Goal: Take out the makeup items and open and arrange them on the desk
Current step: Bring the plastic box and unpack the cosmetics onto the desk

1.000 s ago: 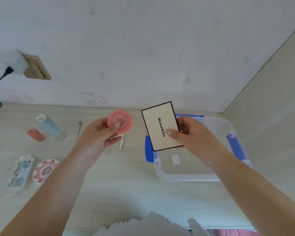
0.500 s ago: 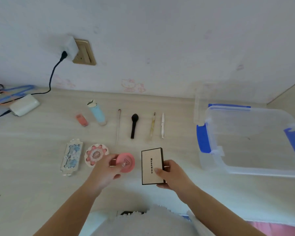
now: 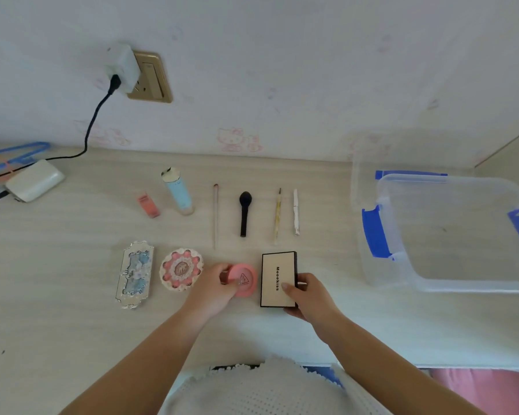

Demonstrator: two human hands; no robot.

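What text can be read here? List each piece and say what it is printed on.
"Mooekiss": black letters running lengthwise on the cream rectangular palette held by the right hand.
Triangle logo on the pink round compact in the left hand: lettering inside too small to read.
No other readable text.

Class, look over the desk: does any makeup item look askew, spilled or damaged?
Nothing is spilled or visibly damaged. The items lie in two fairly neat rows. Only the orange tube and blue tube in the back row slant slightly, while the black brush lies straight. The clear box looks empty.
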